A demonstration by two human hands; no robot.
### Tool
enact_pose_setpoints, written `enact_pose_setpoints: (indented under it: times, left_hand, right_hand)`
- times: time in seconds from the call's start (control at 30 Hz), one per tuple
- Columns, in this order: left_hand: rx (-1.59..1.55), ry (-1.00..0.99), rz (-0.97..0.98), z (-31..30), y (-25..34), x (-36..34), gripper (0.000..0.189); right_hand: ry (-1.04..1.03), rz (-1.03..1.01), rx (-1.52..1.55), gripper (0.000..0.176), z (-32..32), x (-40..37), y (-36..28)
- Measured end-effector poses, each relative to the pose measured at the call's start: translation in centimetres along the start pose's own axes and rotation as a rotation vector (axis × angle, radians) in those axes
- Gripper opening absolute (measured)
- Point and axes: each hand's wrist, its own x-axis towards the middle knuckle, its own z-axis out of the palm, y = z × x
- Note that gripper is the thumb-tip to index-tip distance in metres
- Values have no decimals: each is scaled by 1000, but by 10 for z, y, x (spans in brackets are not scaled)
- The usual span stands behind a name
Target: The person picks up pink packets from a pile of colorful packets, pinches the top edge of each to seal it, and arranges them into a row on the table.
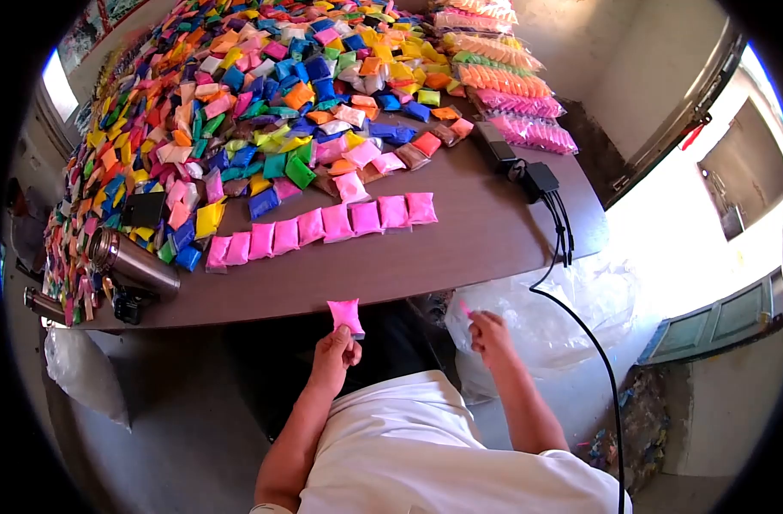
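A small pink packet [344,314] is pinched upright in my left hand [333,351], just in front of the table's near edge. My right hand [492,336] is closed, out past the table edge to the right, with a small pink piece [465,307] sticking up from its fingers; what that piece is I cannot make out. On the brown table [323,283] lies a row of several pink packets [310,226], side by side. One lighter pink packet [351,188] sits behind the row.
A large heap of coloured packets [297,94] covers the back and left. Bagged stacks [528,133] stand at the back right. Black boxes [539,180] with a cable [580,317] lie at the right edge; a metal flask [139,264] lies left. Plastic bags [537,317] hang beyond.
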Motion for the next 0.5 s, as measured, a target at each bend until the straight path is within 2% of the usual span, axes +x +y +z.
enact_pose_setpoints:
  times: [0.03, 0.1, 0.23, 0.37, 0.43, 0.5]
  left_hand:
    - [2, 8, -4, 0, 0, 0, 41]
    - [7, 7, -10, 0, -1, 0, 41]
    - [54, 27, -20, 0, 2, 0, 40]
    - [58, 49, -8, 0, 1, -2, 37]
    - [71, 43, -7, 2, 1, -2, 40]
    - [86, 28, -7, 4, 0, -2, 43]
  right_hand:
    - [1, 2, 0, 15, -3, 4, -4]
    - [26, -87, 341, 17, -4, 18, -15]
    - [59, -72, 448, 16, 11, 15, -33]
    - [0, -42, 463, 16, 18, -26, -21]
    - [-42, -92, 456, 17, 26, -51, -21]
    - [-10, -330, 230, 16, 35, -69, -24]
